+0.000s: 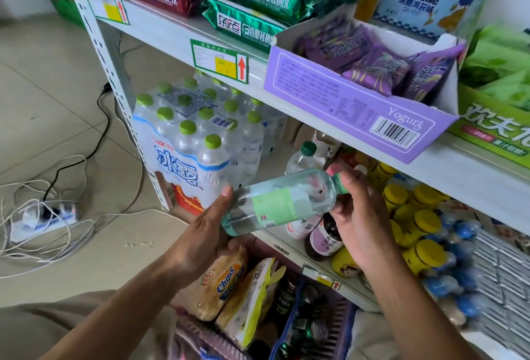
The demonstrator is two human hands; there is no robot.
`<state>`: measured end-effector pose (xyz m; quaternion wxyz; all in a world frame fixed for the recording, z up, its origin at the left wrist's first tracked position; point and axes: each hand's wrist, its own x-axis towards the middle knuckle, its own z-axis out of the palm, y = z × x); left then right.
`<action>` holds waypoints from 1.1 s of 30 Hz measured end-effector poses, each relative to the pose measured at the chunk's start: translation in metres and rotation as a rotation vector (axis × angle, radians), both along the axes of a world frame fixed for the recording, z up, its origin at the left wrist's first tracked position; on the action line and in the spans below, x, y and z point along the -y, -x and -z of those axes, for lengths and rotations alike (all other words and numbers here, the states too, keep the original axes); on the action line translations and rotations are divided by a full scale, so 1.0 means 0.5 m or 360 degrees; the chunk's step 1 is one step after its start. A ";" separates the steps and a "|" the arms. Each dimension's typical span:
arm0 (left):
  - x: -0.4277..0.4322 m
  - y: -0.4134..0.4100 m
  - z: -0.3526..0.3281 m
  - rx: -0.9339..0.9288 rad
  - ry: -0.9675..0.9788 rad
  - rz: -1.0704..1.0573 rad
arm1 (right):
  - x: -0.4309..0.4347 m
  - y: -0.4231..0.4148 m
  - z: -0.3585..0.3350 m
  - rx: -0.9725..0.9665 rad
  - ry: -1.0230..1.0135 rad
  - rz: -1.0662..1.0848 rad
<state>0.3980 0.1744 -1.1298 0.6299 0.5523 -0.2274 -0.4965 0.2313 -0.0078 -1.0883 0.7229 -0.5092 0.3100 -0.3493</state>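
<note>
A: Holding the clear bottle [282,202] sideways like this, why do we do so?

B: We think it turns the green label [269,207] toward us for reading. Our left grip [212,230] is closed around the base, thumb above and fingers under; our right grip [364,227] clasps the neck beside the pink cap [334,170].

A: And where is the bottle now?

B: In the air before the middle shelf [289,251], above the chips bag [223,282], touching only our grips. The gap beside the water pack [186,141] is perhaps its place.
</note>
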 end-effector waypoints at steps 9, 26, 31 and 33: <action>-0.012 -0.031 -0.017 0.0045 0.0598 0.0007 | 0.009 0.011 0.002 -0.0161 0.0074 -0.0067; 0.058 -0.037 0.057 0.0527 -0.0350 -0.0158 | 0.001 -0.065 0.009 -0.0848 0.1505 -0.0087; 0.086 -0.040 0.075 0.0516 -0.0713 0.0092 | 0.014 -0.122 0.033 -0.1042 0.1850 -0.0118; 0.098 -0.035 0.077 0.0380 -0.0713 0.0048 | 0.021 -0.141 0.042 -0.1117 0.1902 -0.0144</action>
